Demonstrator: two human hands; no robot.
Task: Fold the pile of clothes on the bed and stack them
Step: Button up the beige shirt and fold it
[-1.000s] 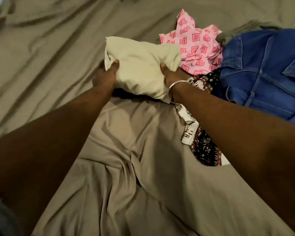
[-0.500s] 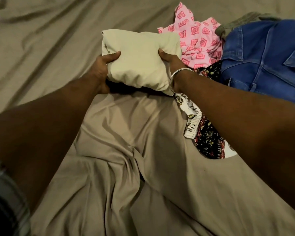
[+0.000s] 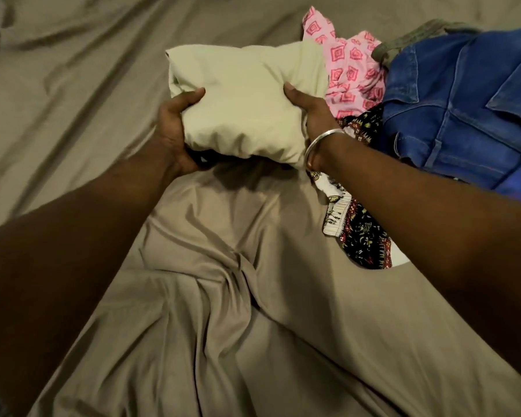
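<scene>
a folded cream garment (image 3: 247,100) is being gripped at its sides by the left hand (image 3: 175,130) and right hand (image 3: 310,115), thumbs on top. it is being held over the tan bedsheet (image 3: 223,296), beside the unfolded pile (image 3: 433,100).

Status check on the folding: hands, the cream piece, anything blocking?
Left hand and right hand grip the folded cream garment at its sides, lifted over the bed sheet. Unfolded pile at right: pink patterned top, denim garment. Nothing in the way.

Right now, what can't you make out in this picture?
- Head view: fingers of the left hand and right hand, hidden under the cream bundle.
- Denim garment: cut off by the right edge.
- Dark patterned cloth: partly covered by the right forearm.
</scene>
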